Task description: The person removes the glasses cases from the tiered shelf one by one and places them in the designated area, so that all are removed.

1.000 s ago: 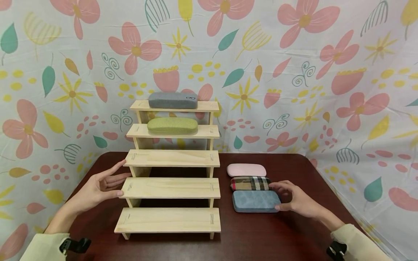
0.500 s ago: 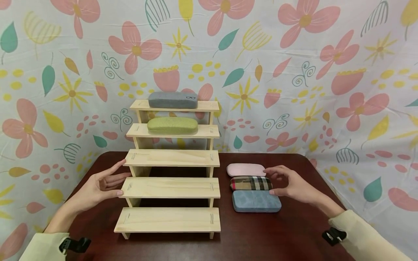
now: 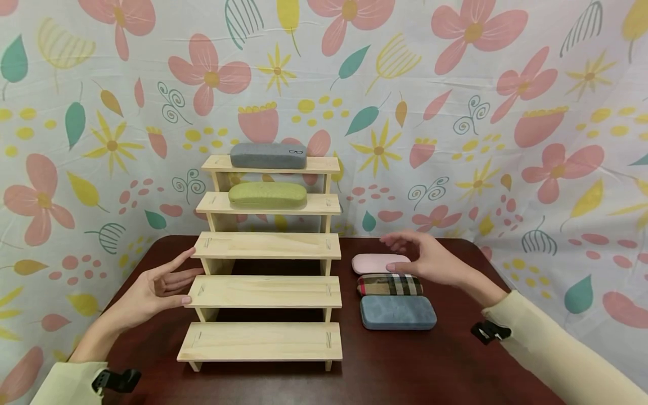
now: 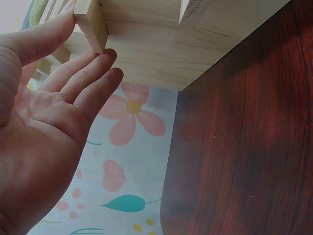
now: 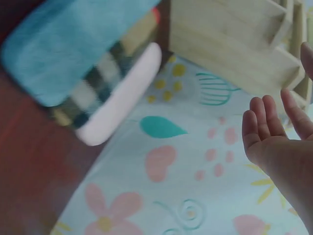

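My left hand (image 3: 147, 292) is at the left side of a stepped wooden rack (image 3: 268, 291), its index fingertip at the middle board's end and its thumb at the board below. Its fingers extend fairly straight along the wood in the left wrist view. Over the pink glasses case (image 3: 372, 262) hovers my right hand (image 3: 430, 259), thumb and fingers spread, nothing between them. The right wrist view shows that hand (image 5: 279, 132) apart from the cases. A plaid case (image 3: 387, 284) lies just in front of the pink one, and a blue case (image 3: 397, 313) is nearest me.
On the rack's top board sits a grey-blue glasses case (image 3: 268, 156); a green case (image 3: 267, 194) occupies the board beneath. The rack stands on a dark red-brown table (image 3: 405, 371). Behind rises a flower-printed cloth (image 3: 324, 84).
My right hand has moved away from me, from beside the blue case, past the plaid one, to above the pink case. The left hand and the cases have stayed put.
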Action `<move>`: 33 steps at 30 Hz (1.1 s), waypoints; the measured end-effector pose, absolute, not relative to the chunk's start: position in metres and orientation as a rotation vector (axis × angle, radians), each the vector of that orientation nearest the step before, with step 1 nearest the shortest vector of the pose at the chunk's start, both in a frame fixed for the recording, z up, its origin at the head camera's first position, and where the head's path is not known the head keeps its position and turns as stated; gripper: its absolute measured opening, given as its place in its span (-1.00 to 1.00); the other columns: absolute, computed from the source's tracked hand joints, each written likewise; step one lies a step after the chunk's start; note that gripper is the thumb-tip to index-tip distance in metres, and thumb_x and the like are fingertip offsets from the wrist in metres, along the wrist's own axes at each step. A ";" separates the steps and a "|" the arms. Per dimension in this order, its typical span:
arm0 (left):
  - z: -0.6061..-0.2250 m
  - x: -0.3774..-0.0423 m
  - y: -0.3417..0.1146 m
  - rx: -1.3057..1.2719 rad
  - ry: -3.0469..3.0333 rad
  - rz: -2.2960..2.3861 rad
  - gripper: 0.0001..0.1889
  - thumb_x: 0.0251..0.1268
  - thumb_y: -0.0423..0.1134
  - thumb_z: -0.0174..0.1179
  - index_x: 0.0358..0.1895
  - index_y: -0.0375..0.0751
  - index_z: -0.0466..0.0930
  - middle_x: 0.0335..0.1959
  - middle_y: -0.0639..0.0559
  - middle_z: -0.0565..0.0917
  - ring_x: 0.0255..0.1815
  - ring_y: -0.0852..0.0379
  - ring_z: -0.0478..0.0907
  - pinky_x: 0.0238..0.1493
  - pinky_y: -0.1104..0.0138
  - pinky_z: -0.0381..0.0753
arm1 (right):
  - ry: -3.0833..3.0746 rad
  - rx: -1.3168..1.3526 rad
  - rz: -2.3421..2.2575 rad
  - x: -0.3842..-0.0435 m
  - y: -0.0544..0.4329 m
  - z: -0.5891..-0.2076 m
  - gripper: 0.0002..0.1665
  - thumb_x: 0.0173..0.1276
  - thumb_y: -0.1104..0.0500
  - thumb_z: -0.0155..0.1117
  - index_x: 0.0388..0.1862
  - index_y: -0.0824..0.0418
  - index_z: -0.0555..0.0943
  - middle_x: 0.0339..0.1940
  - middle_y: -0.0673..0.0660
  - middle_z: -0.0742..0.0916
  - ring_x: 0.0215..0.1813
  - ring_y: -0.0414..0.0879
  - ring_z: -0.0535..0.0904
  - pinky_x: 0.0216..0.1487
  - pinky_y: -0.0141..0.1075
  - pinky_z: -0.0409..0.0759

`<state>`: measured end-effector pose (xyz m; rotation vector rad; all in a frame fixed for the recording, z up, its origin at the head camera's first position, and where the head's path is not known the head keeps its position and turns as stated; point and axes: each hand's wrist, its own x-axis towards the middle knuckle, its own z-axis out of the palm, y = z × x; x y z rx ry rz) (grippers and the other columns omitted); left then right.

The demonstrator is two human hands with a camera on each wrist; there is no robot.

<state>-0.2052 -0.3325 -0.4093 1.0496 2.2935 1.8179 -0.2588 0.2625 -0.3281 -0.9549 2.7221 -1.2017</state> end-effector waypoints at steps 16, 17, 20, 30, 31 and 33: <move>-0.410 -0.205 -0.333 1.042 2.299 1.819 -0.02 0.33 -0.73 0.24 0.72 -0.30 -0.07 0.45 -0.14 0.52 0.43 0.14 0.51 -0.01 0.16 0.76 | 2.702 -1.120 -1.277 -0.293 0.186 -0.280 -0.31 0.38 0.17 0.56 0.44 0.24 0.56 0.24 0.21 0.67 0.22 0.06 0.59 0.32 0.04 0.50; -0.410 -0.205 -0.333 1.039 2.304 1.816 -0.02 0.33 -0.72 0.24 0.72 -0.30 -0.07 0.45 -0.15 0.52 0.42 0.15 0.51 -0.01 0.16 0.76 | 2.707 -1.138 -1.269 -0.295 0.181 -0.278 -0.31 0.38 0.17 0.55 0.44 0.26 0.56 0.23 0.22 0.67 0.22 0.07 0.59 0.32 0.04 0.50; -0.411 -0.205 -0.333 1.022 2.318 1.809 -0.02 0.33 -0.71 0.26 0.73 -0.28 -0.06 0.44 -0.21 0.52 0.42 0.15 0.51 -0.01 0.16 0.76 | 2.704 -1.178 -1.260 -0.301 0.166 -0.272 -0.30 0.38 0.20 0.55 0.45 0.33 0.54 0.24 0.28 0.66 0.20 0.12 0.59 0.31 0.04 0.50; -0.410 -0.206 -0.333 1.016 2.306 1.817 -0.02 0.34 -0.70 0.26 0.72 -0.28 -0.06 0.43 -0.32 0.50 0.40 0.15 0.53 -0.02 0.14 0.77 | 2.697 -1.156 -1.220 -0.325 0.129 -0.262 -0.24 0.40 0.09 0.54 0.50 0.24 0.51 0.37 0.23 0.62 0.32 0.10 0.56 0.41 -0.04 0.45; -0.410 -0.206 -0.333 1.018 2.301 1.818 -0.02 0.34 -0.70 0.25 0.72 -0.29 -0.06 0.43 -0.30 0.51 0.40 0.15 0.53 -0.02 0.14 0.77 | 2.694 -1.151 -1.211 -0.327 0.126 -0.261 -0.24 0.40 0.07 0.53 0.51 0.22 0.50 0.38 0.22 0.62 0.35 0.10 0.55 0.43 -0.05 0.44; -0.410 -0.207 -0.334 1.020 2.291 1.823 -0.02 0.34 -0.71 0.25 0.73 -0.28 -0.07 0.44 -0.27 0.51 0.41 0.15 0.52 -0.02 0.14 0.76 | 2.688 -1.154 -1.197 -0.331 0.120 -0.260 -0.22 0.41 0.06 0.52 0.54 0.20 0.48 0.42 0.20 0.60 0.40 0.10 0.53 0.46 -0.07 0.42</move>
